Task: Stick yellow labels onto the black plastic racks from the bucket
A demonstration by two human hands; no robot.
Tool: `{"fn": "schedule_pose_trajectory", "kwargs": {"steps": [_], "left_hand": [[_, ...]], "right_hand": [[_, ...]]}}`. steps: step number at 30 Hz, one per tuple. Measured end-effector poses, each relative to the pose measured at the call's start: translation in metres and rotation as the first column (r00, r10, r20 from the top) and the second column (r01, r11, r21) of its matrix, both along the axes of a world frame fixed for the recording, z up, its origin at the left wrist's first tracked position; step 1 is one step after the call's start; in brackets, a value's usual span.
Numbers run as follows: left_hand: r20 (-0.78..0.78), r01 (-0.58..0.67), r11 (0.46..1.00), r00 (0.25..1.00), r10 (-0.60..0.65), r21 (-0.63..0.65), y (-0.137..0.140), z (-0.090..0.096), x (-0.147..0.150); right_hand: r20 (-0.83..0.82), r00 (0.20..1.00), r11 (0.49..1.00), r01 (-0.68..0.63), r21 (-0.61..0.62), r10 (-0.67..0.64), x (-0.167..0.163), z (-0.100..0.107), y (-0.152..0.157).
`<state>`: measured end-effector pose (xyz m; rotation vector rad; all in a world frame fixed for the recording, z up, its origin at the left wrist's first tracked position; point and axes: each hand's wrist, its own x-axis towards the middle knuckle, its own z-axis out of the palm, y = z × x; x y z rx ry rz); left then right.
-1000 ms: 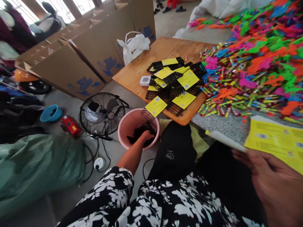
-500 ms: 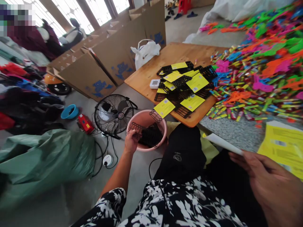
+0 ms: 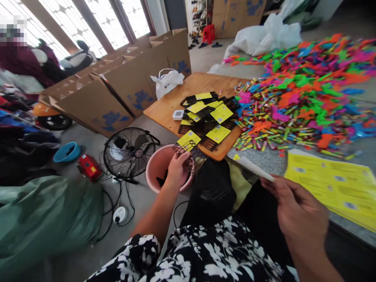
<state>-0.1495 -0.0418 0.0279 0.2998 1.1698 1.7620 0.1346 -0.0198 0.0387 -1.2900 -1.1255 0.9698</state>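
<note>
My left hand [image 3: 176,172] is closed on a black plastic mesh frame [image 3: 192,167] above the pink bucket [image 3: 152,170]. More dark pieces lie inside the bucket, partly hidden by the hand. My right hand [image 3: 298,213] pinches a label sheet [image 3: 254,167], white on the side facing me, with a yellow tip showing at its far end. On the wooden table [image 3: 164,105] sits a heap of black mesh frames bearing yellow labels [image 3: 221,113]. To the right, a yellow label sheet [image 3: 326,180] rests on the grey speckled surface.
Small colourful tubes and plastic toy pieces [image 3: 290,94] form a large pile at right. A black floor fan [image 3: 132,152] stands left of the bucket, near cables and a power socket [image 3: 120,214]. Cardboard boxes [image 3: 96,103] stand behind. A green sack [image 3: 53,215] lies at left.
My left hand has lifted the mesh frame from the bucket's left side and brought it rightward toward the labelled heap. My right hand still holds the label sheet. The view has turned right.
</note>
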Motion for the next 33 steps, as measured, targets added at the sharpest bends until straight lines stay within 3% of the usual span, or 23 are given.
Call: {"fn": "schedule_pose_trajectory", "kwargs": {"steps": [2, 7, 10, 15, 23, 33], "left_hand": [[0.083, 0.018, 0.999, 0.996, -0.014, -0.047, 0.01, -0.001, 0.02], [0.26, 0.214, 0.976, 0.945, -0.198, -0.036, 0.024, -0.003, 0.054], [0.295, 0.215, 0.976, 0.936, -0.195, -0.037, 0.029, -0.004, 0.063], [0.273, 0.222, 0.973, 0.942, -0.196, -0.069, 0.036, -0.003, 0.07], [0.361, 0.33, 0.927, 0.854, -0.375, 0.18, 0.036, 0.001, 0.072], [0.506, 0.33, 0.918, 0.766, -0.397, 0.22, 0.038, 0.004, 0.064]], "right_hand": [[-0.021, 1.0, 0.998, 0.02, 0.062, -0.019, 0.001, 0.001, 0.0], [-0.039, 0.999, 0.995, 0.007, 0.104, -0.003, 0.004, 0.002, -0.002], [-0.021, 1.0, 0.994, 0.015, 0.106, -0.013, 0.005, 0.002, -0.003], [0.023, 1.0, 0.99, 0.016, 0.137, -0.019, 0.005, 0.001, -0.002], [0.003, 1.0, 0.981, 0.018, 0.193, -0.019, 0.002, -0.003, -0.004], [0.026, 0.997, 0.978, 0.071, 0.197, -0.078, 0.004, 0.002, -0.005]]}}
